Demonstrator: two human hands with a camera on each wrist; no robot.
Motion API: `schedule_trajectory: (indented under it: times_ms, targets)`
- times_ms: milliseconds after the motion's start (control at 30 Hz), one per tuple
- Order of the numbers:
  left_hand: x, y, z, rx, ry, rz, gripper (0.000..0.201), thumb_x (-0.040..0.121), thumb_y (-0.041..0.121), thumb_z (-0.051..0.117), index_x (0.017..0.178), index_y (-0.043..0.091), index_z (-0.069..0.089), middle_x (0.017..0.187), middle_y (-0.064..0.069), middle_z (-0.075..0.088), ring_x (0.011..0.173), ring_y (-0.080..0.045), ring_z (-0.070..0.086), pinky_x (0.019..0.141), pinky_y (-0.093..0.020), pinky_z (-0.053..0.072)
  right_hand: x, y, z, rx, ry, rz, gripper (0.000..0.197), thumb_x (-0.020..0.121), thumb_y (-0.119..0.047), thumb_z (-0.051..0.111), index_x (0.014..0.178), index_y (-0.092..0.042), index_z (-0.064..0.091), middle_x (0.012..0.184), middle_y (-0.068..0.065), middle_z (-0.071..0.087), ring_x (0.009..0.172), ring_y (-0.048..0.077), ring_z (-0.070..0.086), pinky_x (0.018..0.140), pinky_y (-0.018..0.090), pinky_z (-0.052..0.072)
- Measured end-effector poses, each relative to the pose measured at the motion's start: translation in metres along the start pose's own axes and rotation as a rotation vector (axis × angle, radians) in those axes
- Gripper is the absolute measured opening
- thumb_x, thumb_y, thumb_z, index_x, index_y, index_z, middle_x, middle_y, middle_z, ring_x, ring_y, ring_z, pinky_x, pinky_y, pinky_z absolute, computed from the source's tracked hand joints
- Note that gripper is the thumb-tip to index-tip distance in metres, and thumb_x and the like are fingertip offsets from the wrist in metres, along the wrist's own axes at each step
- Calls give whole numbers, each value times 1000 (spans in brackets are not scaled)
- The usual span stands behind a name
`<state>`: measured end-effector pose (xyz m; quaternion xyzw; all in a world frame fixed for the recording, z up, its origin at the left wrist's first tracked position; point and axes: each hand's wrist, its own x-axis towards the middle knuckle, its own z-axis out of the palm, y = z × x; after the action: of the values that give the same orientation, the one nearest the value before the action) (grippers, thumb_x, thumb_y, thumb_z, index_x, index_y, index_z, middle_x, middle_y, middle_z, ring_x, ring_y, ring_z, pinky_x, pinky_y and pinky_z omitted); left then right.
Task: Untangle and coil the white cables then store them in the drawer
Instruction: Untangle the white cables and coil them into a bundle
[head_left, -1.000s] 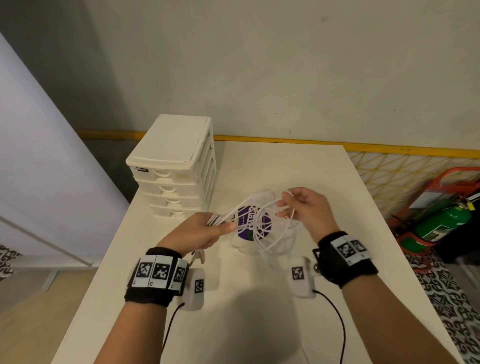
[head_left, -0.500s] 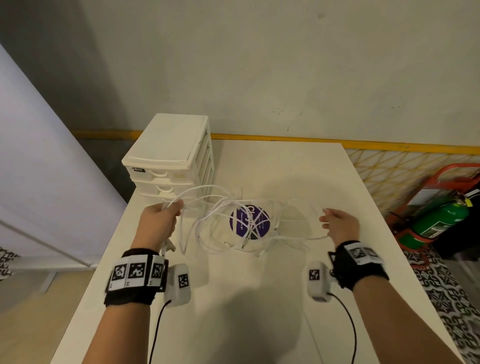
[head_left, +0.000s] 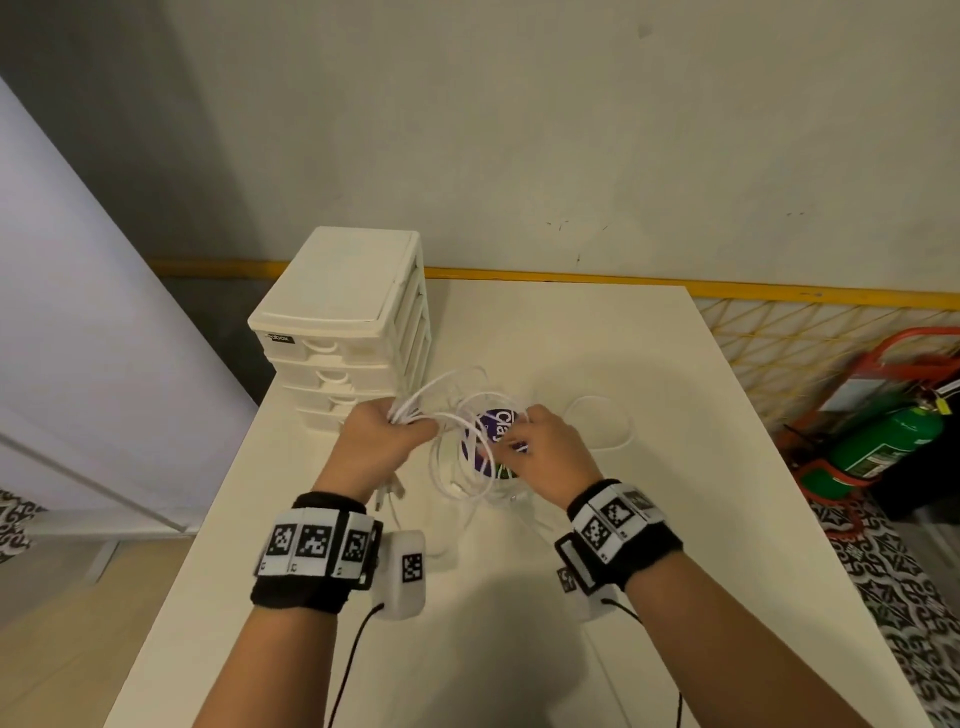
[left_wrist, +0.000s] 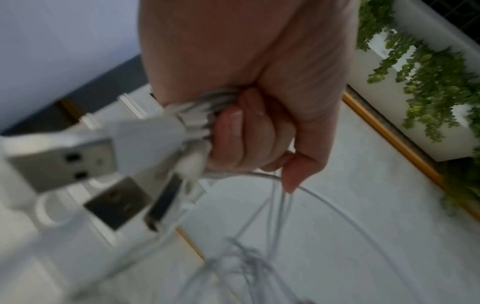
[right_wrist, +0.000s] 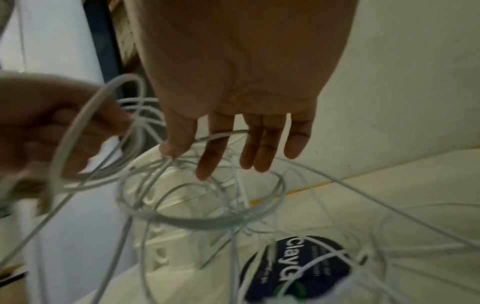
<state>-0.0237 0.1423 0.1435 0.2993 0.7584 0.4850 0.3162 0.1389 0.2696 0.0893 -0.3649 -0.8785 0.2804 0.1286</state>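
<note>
The tangle of white cables (head_left: 470, 486) hangs between my hands above the table (head_left: 571, 338). My left hand (head_left: 400, 428) grips a bunch of strands in a fist just in front of the white drawer unit (head_left: 343, 312). In the left wrist view, the left hand (left_wrist: 246, 144) is curled tight round the bunch, and USB plugs (left_wrist: 62, 162) stick out of it. My right hand (head_left: 524, 441) is close by on the right. Its fingers (right_wrist: 207, 160) are straight among the cable loops (right_wrist: 202, 221), with one strand lying across them. All drawers look closed.
A round tub with a purple "Clay" lid (head_left: 496, 423) sits on the table under the cables. One loose cable loop (head_left: 597, 431) lies to its right. A green fire extinguisher (head_left: 883, 441) stands on the floor beyond the table's right edge.
Half a second ago my hands were spread wide with the cables stretched between them. Both have come back together over the purple lid, the left still holding its bunch.
</note>
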Motion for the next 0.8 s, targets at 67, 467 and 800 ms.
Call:
schedule_trajectory:
  times_ms: [67,467,800]
  targets:
    - [3,-6,-15,46,64,-26,19,78,13,72,65,8,59,43,2,41,39,-16,40,44,-33,47,0,14,-14,66,53,12,38,78,-56,62,87,-21,74,90,-2,58,90,19,56,84,37,44]
    - [-6,1,8,-39,-103,15,44,78,42,74,81,0,61,55,-12,39,39,-33,53,36,-28,39,-21,30,-26,674,359,224,29,92,-9,54,118,-21,52,110,-3,60,104,13,57,89,25,43]
    - [-23,6,17,-241,-315,183,32,79,39,59,54,20,65,41,1,33,38,-14,27,44,-23,24,-40,6,18,1099,-98,544,39,84,-22,67,121,-14,57,97,4,68,70,18,63,60,29,51]
